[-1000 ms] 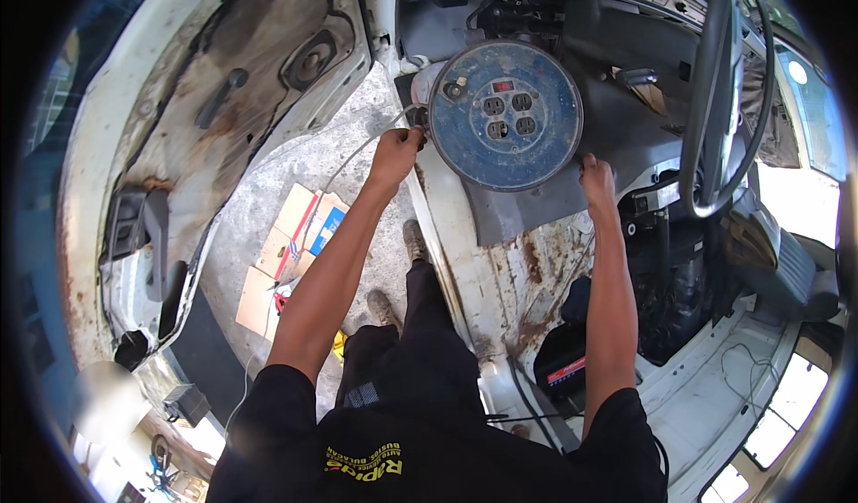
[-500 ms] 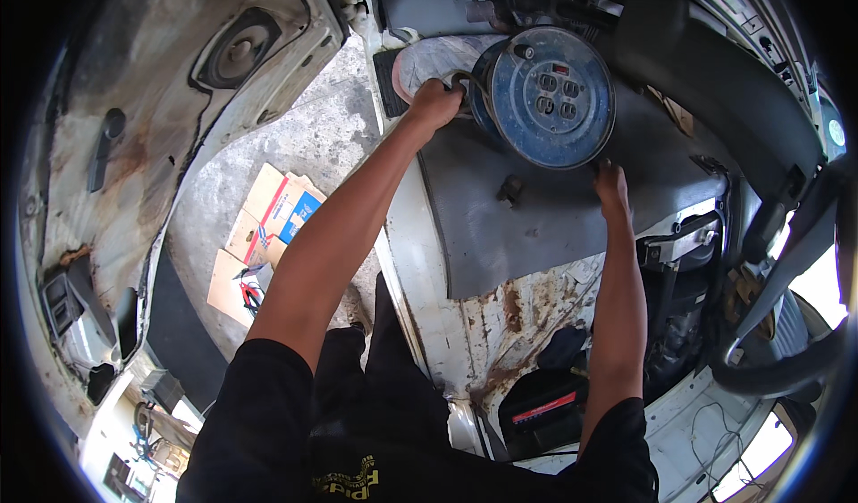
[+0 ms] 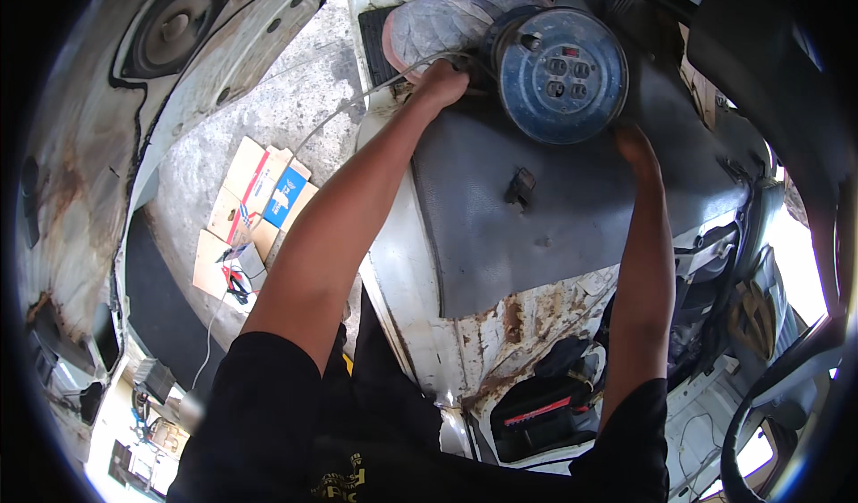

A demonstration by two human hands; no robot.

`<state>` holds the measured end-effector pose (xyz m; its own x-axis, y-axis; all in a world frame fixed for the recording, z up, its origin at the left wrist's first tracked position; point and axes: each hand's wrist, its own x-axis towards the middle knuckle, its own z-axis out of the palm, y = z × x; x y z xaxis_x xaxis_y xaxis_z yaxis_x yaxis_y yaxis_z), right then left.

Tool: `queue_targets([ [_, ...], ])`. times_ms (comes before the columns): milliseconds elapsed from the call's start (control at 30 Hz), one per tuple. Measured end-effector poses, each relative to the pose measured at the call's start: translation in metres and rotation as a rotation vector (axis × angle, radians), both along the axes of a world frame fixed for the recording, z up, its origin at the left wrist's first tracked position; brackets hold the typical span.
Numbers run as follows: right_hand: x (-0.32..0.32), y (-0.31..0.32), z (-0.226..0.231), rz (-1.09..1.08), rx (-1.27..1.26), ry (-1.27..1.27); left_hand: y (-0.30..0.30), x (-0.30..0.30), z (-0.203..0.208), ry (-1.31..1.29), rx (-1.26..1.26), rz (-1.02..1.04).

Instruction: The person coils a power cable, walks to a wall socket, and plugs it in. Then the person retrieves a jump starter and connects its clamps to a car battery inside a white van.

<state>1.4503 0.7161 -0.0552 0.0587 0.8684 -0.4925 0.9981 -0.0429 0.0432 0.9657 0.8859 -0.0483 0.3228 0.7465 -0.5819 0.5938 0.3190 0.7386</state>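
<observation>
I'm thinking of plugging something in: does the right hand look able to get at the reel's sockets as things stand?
Probably yes: the right hand is by the reel's lower rim, and nothing covers the sockets.

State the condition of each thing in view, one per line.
Cord reel: face showing, no plugs in its sockets; switch position too small to tell
Cord: partly unwound, trailing past the left hand
Left hand: fingers curled beside the cord; grip unclear
Right hand: at the reel's rim; fingers hidden
Car door: open
Mat: spread out
Metal floor: rusty
Cardboard: flattened, on the ground
</observation>
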Motion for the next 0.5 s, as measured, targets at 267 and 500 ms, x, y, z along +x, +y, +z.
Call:
queue_targets([
  [267, -0.152, -0.005, 0.117, -0.866, 0.204, -0.269, -0.058, -0.067, 0.124, -0.167, 0.285, 0.251],
  [500, -0.398, -0.105, 0.197, -0.421, 0.593, 0.274, -0.259, -0.329, 0.127, 0.056, 0.339, 0.609],
])
